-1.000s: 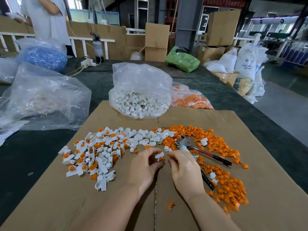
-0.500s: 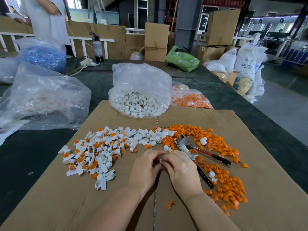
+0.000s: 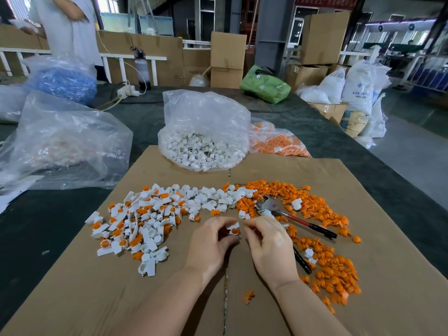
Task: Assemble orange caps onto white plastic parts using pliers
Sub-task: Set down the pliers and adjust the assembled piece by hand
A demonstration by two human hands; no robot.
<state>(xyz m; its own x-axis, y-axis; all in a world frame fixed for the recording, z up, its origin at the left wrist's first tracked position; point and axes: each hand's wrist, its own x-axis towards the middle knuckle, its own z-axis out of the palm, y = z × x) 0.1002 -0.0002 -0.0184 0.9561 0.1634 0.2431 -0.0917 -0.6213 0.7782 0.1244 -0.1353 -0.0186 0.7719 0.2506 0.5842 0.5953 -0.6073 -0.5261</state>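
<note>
From the head camera, I have my left hand (image 3: 211, 241) pinching a white plastic part (image 3: 233, 225) with an orange cap (image 3: 234, 231) sitting in it. My right hand (image 3: 268, 242) has its fingers curled close at the part's other side; whether they grip it I cannot tell. I judge this the hand-seating step, the cap only placed. The pliers (image 3: 289, 217) lie untouched just beyond my right hand, among loose orange caps (image 3: 322, 207). Next I'd need my right hand freed to reach them and squeeze.
</note>
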